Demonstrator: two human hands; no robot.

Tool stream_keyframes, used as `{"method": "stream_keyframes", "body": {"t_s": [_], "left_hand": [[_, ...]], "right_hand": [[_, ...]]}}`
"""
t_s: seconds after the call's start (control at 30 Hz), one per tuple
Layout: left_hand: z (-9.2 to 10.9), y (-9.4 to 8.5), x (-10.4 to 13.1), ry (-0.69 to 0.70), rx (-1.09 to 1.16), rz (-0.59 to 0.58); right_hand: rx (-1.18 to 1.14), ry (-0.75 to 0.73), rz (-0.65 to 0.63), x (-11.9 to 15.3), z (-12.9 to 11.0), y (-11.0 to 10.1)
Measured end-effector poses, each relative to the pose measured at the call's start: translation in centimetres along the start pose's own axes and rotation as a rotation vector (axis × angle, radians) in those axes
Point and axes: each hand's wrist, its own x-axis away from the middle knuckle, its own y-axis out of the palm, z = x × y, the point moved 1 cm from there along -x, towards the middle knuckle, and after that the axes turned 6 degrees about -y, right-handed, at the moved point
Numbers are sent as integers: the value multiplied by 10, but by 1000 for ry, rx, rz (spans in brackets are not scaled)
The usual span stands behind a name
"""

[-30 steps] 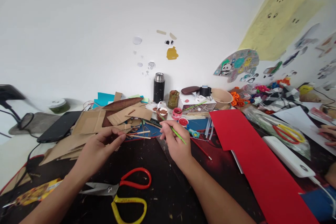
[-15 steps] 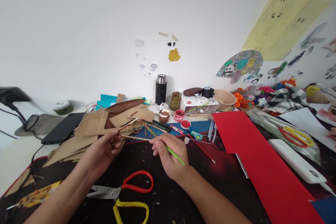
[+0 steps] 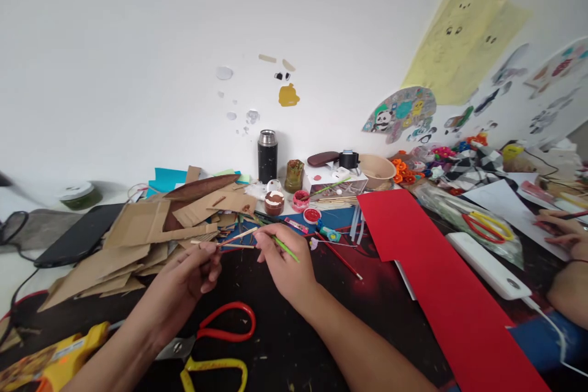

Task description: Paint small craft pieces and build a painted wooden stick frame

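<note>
My left hand (image 3: 195, 275) pinches a thin wooden stick (image 3: 244, 234), stained reddish brown near my fingers and pale toward its far end. A second pale stick (image 3: 239, 247) runs beside it; which fingers bear it, I cannot tell. My right hand (image 3: 285, 260) is closed round a slim paintbrush with a green handle (image 3: 287, 249), whose rear end sticks out past my knuckles. Its bristle end is mostly hidden behind my fingers. Below my hands lie large scissors (image 3: 225, 334) with one red and one yellow handle. An open jar of brown paint (image 3: 274, 202) stands beyond my hands.
Cardboard pieces (image 3: 108, 263) pile up at left, near a yellow glue gun (image 3: 68, 355). Red card (image 3: 427, 275) and a white power strip (image 3: 484, 266) lie at right. A black flask (image 3: 267, 159) stands behind. Another person's hand (image 3: 563, 229) holds a pencil-like tool at far right.
My view has turned right, bringing another person's hand into sight. My hands have drawn closer together, and the brown-stained stick now reaches up to my right fingertips.
</note>
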Motion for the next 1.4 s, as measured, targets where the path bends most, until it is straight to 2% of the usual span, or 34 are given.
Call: {"method": "stream_keyframes", "body": {"t_s": [0.33,0.6,0.87,1.17,1.3,1.4], "left_hand": [[1,8,12,93,-184,-95],[-2,9,13,37,-192,-125],[2,-4,-3,144,-33,99],[-1,-11,-11,247,-147,204],[-3,-13,-12,295,-233,188],[-4,-15,-13,309,-264,185]], "right_hand": [[-129,128,38,-4,4,-3],[-195,178,28,-5,0,-3],[-185,66,100,-4,-6,-10],[-57,-275,-117,7,-21,-4],[-38,-290,-156,7,-20,-2],[-37,-196,-102,4,-14,-2]]}}
